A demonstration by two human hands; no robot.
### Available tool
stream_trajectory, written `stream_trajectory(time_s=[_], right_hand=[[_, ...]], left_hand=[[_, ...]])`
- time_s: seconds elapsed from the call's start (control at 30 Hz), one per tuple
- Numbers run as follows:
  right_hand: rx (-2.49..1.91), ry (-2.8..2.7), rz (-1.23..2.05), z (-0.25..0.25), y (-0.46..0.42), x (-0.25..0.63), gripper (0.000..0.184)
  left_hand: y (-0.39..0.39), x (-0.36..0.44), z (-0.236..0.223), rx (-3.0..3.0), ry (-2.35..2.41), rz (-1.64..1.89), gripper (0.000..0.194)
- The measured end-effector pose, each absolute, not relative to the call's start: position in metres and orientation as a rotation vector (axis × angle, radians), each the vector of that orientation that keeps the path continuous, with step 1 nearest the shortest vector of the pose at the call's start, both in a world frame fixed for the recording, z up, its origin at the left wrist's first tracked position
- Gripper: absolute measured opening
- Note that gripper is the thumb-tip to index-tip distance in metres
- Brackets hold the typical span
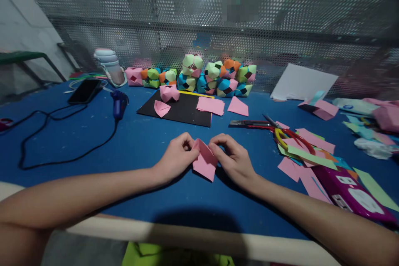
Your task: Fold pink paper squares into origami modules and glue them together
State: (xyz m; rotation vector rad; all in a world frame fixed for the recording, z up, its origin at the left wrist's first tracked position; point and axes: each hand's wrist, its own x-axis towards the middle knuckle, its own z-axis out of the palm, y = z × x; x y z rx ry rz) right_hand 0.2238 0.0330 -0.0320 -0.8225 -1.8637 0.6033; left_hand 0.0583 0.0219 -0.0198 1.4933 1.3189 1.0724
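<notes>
Between my two hands is a pink sheet of paper [205,165], partly folded, tilted just over the blue table. My left hand [178,156] pinches its upper left edge between thumb and fingers. At the upper right corner, my right hand [234,158] pinches the same paper with its fingers bent. Beyond the hands, a black board [183,112] carries a folded pink piece [162,109], a partly built pink paper ball [169,93] and a stack of pink paper [210,106]. Another pink sheet [238,106] lies right of the board.
Multicoloured folded-paper balls [215,77] line the back by a perforated metal panel. A glue gun [118,104], phone [84,91] and bottle [109,66] stand left. To the right lie a cutter [249,124], scissors [294,137], paper scraps [311,153] and a purple power strip [353,195].
</notes>
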Motion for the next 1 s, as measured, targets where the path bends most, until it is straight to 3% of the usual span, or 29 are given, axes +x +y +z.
stream_trajectory(time_s=[0.4, 1.0], right_hand=[[-0.915, -1.904, 0.863, -0.026, 0.0359, 0.2203, 0.015], [-0.903, -1.884, 0.825, -0.0306, 0.0372, 0.2213, 0.013]], left_hand=[[0.0225, 0.0562, -0.0202, 1.602, 1.291, 1.093, 0.018], [0.0214, 0.057, -0.019, 1.607, 1.271, 1.04, 0.015]])
